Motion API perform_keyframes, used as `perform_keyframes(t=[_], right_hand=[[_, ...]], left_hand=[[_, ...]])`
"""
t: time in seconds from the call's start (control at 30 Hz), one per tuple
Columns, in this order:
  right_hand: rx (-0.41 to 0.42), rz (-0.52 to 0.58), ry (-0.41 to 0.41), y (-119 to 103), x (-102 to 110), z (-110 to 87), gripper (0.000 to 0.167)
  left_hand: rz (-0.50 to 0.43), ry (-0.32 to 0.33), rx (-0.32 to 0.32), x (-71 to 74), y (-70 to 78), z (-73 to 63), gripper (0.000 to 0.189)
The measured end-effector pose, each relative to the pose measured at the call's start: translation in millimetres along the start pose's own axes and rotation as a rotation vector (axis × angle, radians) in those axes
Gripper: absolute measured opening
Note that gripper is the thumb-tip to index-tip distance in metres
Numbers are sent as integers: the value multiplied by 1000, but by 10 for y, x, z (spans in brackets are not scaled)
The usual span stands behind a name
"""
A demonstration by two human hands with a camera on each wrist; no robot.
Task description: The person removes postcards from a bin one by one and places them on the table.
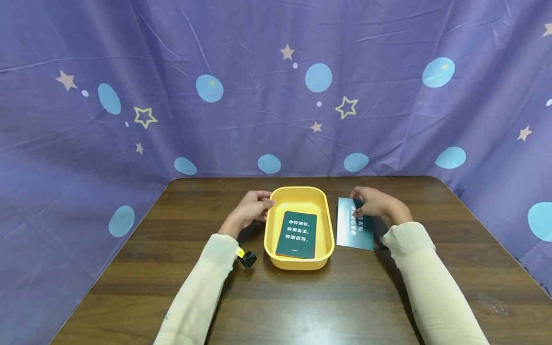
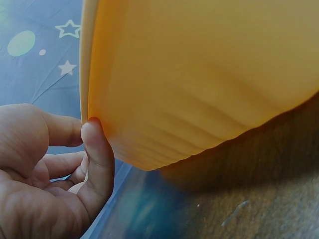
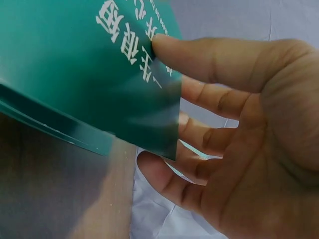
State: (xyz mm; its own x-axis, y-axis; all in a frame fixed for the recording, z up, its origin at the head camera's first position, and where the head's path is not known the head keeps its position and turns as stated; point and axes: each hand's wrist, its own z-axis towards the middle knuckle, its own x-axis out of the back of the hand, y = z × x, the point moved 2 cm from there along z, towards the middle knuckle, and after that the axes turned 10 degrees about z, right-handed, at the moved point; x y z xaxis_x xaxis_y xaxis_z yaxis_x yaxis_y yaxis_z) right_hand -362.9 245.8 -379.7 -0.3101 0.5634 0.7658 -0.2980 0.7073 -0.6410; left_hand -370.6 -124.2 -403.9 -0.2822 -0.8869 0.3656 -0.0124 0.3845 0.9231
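A yellow plastic basin (image 1: 329, 242) stands on the table, with a dark green card (image 1: 297, 235) with white lettering lying inside it; an orange edge shows at that card's left side. My left hand (image 1: 252, 211) pinches the basin's left rim between thumb and fingers, and the left wrist view shows the basin's outer wall (image 2: 199, 89) close up. To the right of the basin, my right hand (image 1: 377, 203) pinches another green card (image 1: 351, 225) by its far edge, thumb on the printed face. In the right wrist view, a second green edge (image 3: 60, 124) shows below this card (image 3: 84, 74).
The brown wooden table (image 1: 293, 306) has rounded far corners and meets a purple curtain (image 1: 258, 129) with stars and blue dots. A black strap end with a yellow tag (image 1: 247, 258) hangs at the left wrist. A small clear scrap (image 1: 493, 304) lies at the right.
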Motion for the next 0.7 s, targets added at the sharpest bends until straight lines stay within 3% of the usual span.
perform_keyframes(t=[0.1, 0.53, 0.7], right_hand=[[6, -5, -4, -2, -24, 14, 50], [-121, -42, -45, 52, -136, 79, 51], [-125, -69, -55, 57, -163, 90, 50]], left_hand=[[0, 1, -2, -1, 1, 3, 39], [8, 0, 3, 1, -2, 11, 40], [10, 0, 2, 0, -3, 9, 40]])
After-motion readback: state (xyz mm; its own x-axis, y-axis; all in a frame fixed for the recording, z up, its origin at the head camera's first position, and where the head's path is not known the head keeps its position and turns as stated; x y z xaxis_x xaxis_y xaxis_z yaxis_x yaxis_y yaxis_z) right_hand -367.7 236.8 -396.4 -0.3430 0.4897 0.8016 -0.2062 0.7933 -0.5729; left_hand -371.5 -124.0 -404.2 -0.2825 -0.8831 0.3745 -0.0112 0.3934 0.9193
